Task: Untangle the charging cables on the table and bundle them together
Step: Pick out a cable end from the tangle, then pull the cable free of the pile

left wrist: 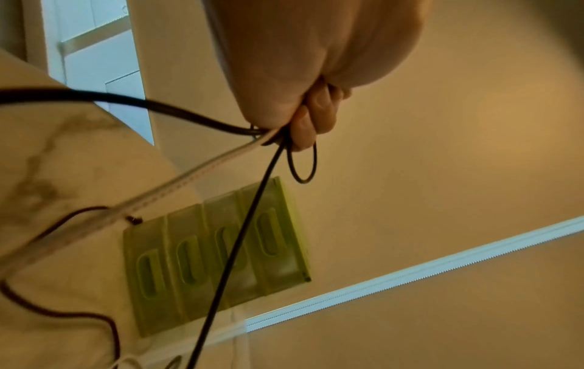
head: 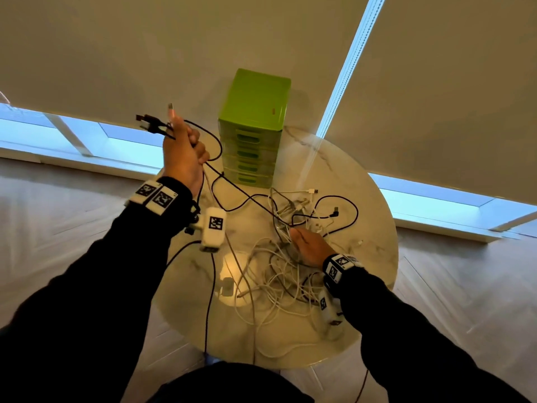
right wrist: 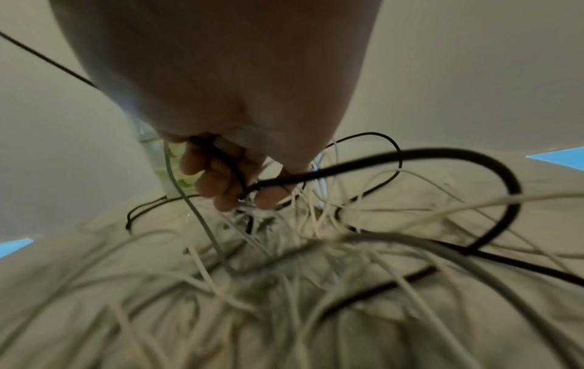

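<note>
A tangle of white cables (head: 273, 271) and black cables (head: 343, 210) lies on the round marble table (head: 369, 257). My left hand (head: 183, 152) is raised above the table's left edge and grips a bunch of cables (left wrist: 252, 139), black ones and a white one, whose plug ends (head: 151, 122) stick out past the fist. A black cable runs from that fist down into the tangle. My right hand (head: 305, 242) is down in the pile, its fingers (right wrist: 218, 184) curled round a black cable (right wrist: 347, 167).
A green set of small drawers (head: 252, 132) stands at the table's far side, close to the raised cables. A white charger block (head: 226, 287) lies near the table's front left. Window blinds hang behind, and wooden floor surrounds the table.
</note>
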Action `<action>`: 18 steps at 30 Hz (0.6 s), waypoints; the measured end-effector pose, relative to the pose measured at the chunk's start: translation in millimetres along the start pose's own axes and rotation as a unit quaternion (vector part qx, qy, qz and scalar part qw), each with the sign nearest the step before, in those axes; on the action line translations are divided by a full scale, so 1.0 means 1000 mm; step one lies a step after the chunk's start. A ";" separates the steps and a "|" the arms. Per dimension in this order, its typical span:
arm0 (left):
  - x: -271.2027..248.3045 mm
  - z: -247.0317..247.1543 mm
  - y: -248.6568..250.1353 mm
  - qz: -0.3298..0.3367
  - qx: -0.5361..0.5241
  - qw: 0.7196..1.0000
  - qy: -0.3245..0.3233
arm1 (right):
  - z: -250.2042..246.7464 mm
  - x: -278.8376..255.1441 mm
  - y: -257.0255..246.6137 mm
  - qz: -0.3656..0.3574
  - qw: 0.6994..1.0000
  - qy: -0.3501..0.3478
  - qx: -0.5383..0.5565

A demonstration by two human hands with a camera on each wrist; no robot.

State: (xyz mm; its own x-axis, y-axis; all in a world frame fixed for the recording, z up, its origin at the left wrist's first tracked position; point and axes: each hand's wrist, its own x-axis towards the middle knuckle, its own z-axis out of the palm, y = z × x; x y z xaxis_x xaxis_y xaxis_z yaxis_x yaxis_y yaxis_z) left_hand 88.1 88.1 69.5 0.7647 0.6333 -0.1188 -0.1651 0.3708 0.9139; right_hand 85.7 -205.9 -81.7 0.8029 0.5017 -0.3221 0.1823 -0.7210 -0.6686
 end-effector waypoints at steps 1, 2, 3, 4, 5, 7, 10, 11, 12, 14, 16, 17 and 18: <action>-0.001 0.000 0.002 0.012 0.030 0.999 -0.006 | -0.003 0.007 -0.003 0.011 1.000 0.019 -0.007; -0.003 0.001 0.001 0.023 0.070 0.997 -0.017 | -0.006 0.017 -0.009 0.018 0.999 0.045 -0.008; -0.007 0.002 -0.005 0.028 0.113 0.993 -0.031 | -0.009 0.026 -0.017 0.017 0.997 0.072 -0.003; -0.012 0.002 -0.013 0.025 0.155 0.986 -0.047 | -0.013 0.035 -0.027 0.011 0.995 0.097 0.007; -0.017 0.001 -0.025 0.018 0.195 0.978 -0.067 | -0.017 0.042 -0.037 0.003 0.993 0.115 0.021; -0.027 -0.004 -0.051 0.010 0.269 0.956 -0.114 | -0.023 0.050 -0.057 -0.019 0.989 0.135 0.050; -0.038 -0.012 -0.085 -0.041 0.319 0.934 -0.153 | -0.029 0.045 -0.084 -0.068 0.989 0.105 0.082; -0.042 -0.013 -0.092 -0.064 0.322 0.931 -0.161 | -0.030 0.042 -0.090 -0.084 0.990 0.083 0.082; -0.046 -0.012 -0.098 -0.089 0.318 0.928 -0.171 | -0.031 0.038 -0.093 -0.096 0.991 0.058 0.071; -0.052 -0.008 -0.103 -0.147 0.291 0.927 -0.184 | -0.030 0.031 -0.092 -0.116 0.992 0.017 0.052; -0.056 -0.002 -0.104 -0.209 0.268 0.923 -0.183 | -0.031 0.025 -0.089 -0.131 0.989 -0.004 0.075; -0.056 0.000 -0.104 -0.237 0.264 0.916 -0.188 | -0.031 0.022 -0.086 -0.138 0.985 -0.012 0.098; -0.057 0.003 -0.103 -0.258 0.262 0.908 -0.201 | -0.032 0.019 -0.085 -0.148 0.982 -0.019 0.120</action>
State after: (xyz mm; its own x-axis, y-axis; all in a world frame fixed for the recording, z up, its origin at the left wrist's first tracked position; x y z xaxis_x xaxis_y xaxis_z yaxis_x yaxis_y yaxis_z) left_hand 63.0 12.1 -16.5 0.8388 0.1292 -0.5290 0.5185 0.1071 0.8483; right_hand 103.7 -150.4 -9.6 0.7122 0.6931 -0.1114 0.2626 -0.4101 -0.8734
